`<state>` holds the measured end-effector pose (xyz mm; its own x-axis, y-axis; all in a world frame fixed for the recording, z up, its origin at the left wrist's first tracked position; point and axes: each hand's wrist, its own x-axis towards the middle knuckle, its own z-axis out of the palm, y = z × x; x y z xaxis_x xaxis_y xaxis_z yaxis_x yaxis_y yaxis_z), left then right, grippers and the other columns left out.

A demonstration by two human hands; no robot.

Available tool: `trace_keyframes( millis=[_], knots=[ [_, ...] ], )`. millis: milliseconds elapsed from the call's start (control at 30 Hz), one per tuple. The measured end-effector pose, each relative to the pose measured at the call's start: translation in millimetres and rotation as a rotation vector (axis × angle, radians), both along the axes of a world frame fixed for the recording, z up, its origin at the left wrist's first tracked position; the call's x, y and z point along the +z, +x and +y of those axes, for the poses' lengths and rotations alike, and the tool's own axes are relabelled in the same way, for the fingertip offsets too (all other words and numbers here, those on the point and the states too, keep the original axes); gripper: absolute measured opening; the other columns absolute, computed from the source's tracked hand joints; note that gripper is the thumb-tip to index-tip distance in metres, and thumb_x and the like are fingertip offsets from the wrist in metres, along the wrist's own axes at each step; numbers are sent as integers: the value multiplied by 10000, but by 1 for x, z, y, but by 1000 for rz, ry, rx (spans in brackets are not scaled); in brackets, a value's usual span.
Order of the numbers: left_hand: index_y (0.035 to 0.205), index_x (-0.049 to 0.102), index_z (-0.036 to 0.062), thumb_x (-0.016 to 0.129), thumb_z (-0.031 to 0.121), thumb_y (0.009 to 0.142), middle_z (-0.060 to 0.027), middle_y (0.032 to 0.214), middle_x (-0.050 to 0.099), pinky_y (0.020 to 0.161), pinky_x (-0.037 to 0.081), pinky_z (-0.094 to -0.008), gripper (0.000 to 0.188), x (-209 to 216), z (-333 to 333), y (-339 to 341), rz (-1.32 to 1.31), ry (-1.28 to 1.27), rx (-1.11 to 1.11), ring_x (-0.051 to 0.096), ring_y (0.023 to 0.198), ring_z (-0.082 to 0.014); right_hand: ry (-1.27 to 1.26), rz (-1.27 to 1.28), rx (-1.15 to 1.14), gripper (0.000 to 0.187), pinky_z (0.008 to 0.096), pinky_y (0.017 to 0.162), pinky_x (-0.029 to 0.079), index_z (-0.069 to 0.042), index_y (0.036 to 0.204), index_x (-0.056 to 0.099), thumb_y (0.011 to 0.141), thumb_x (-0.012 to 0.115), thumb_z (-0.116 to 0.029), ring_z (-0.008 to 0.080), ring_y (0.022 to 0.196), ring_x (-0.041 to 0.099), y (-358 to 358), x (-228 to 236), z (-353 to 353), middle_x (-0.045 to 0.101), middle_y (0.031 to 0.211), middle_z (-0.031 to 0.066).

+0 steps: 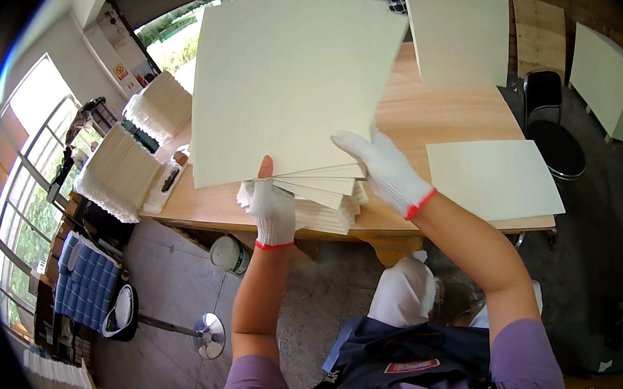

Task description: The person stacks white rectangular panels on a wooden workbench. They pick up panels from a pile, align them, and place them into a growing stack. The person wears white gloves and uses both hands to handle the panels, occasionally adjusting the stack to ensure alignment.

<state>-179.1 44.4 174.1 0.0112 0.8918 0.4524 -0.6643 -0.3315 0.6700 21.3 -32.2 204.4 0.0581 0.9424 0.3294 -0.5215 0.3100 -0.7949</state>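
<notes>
A large stack of pale greenish-white sheets (285, 85) is tilted up in front of me over the wooden table. My left hand (273, 212), in a white glove with the thumb tip bare, grips the near edge, thumb on top. At the right edge my right hand (382, 168), also white-gloved with a red cuff, has its thumb on the front; its other fingers are mostly hidden. Several sheets fan apart at the near corner between my hands. Under them lies a further pile of sheets (332, 218) at the table edge.
The wooden table (449, 114) bears a flat pale stack (496, 176) at right and a tall pale stack (461, 32) behind. White piles (120, 171) stand at left. A black chair (556, 144), a blue-cushioned seat (88, 285) and a white bucket (228, 254) are around the table.
</notes>
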Motion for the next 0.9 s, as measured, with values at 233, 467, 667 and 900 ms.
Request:
trace_keyframes(
  millis=[233,467,667,900],
  knots=[
    [1358,582,63,711,140,996,-101,1294,614,948,579,-457,392,-50,71,-22,33,-523,117,628,1163,-251,-334,-93,94,680,397,1138,388,58,1441,548,948,760,-359,305,1378,508,-1,-87,149,571,1484,203],
    [1410,559,60,691,235,1018,-119,1349,608,1019,559,-508,449,-46,61,-23,19,-716,-68,622,1216,-310,-387,-50,123,600,465,1114,438,23,1430,581,974,734,-336,298,1400,512,-1,-79,133,577,1487,194],
    [1392,577,40,590,283,1074,-144,1238,685,947,598,-470,401,-28,29,-132,517,-679,-466,706,1067,-330,-486,-248,72,588,352,697,586,8,1322,641,988,693,-473,222,920,704,0,-41,85,728,1147,170],
    [1050,705,86,740,375,949,-73,890,769,734,541,-418,308,30,12,-181,1798,-64,503,748,867,-268,-341,-1372,-353,610,407,715,542,-66,1057,668,974,586,-665,254,784,701,55,-18,46,743,902,138]
  ],
)
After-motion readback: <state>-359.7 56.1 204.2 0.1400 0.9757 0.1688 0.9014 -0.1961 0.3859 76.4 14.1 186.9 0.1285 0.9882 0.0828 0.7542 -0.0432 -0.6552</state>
